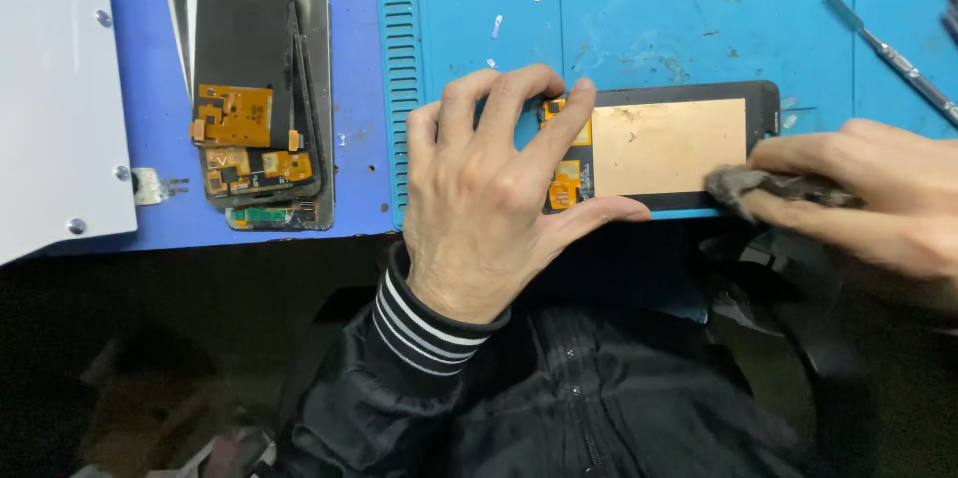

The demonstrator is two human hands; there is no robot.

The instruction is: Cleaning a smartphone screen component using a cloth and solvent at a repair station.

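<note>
Two hands on the phone screen (664,147) — left hand (489,204) fingers (564,119) pinning its end.

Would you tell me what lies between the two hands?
In the head view, the phone screen panel spans between the left hand and right hand.
</note>
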